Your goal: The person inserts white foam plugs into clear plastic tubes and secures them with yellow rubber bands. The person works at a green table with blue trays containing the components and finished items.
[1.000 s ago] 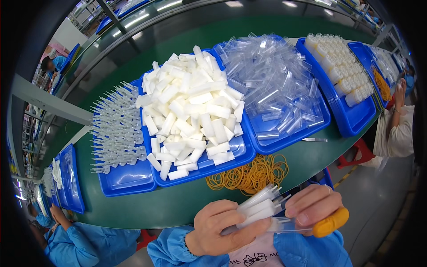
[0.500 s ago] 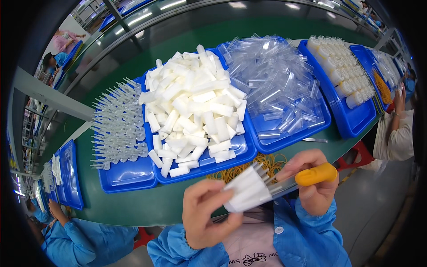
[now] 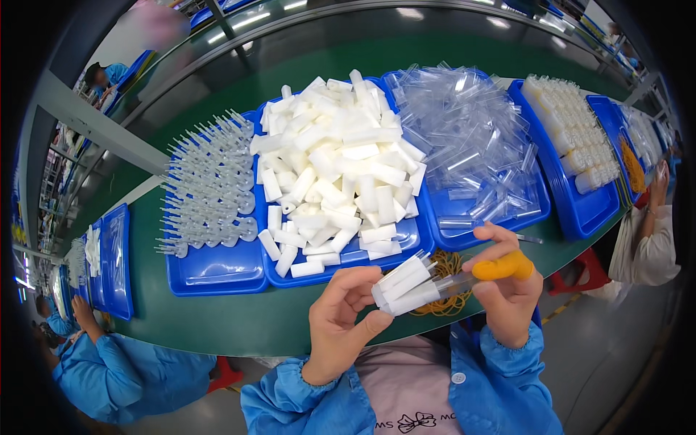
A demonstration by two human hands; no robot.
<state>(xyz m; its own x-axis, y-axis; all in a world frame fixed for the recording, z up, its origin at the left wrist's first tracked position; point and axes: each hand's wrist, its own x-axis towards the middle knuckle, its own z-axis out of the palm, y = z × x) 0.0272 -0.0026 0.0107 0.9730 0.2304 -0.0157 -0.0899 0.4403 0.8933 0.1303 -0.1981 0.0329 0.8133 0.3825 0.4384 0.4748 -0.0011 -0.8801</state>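
Observation:
Above the near edge of the table, my left hand [image 3: 341,319] is closed on a bundle of white foam tubes [image 3: 407,284]. Thin pale stems stick out at the bundle's upper edge and side. A yellow finger cot [image 3: 502,266] covers one finger of my right hand [image 3: 516,301], which pinches a clear plastic tube [image 3: 457,285]. That tube touches the bundle's right end; whether it goes around any stems I cannot tell. Tan rubber bands [image 3: 447,301] lie on the table just behind.
Blue trays stand side by side: stemmed translucent parts [image 3: 206,188], a heap of white foam tubes [image 3: 337,167], loose clear tubes [image 3: 464,134], and bundled pieces [image 3: 569,130]. A metal tool [image 3: 529,238] lies before them. Co-workers sit left [image 3: 138,370] and right [image 3: 641,246].
My left hand and the bundle have tilted and risen slightly, with the separate foam tubes now showing more clearly. My right hand has shifted slightly left. The whole view has shifted a little.

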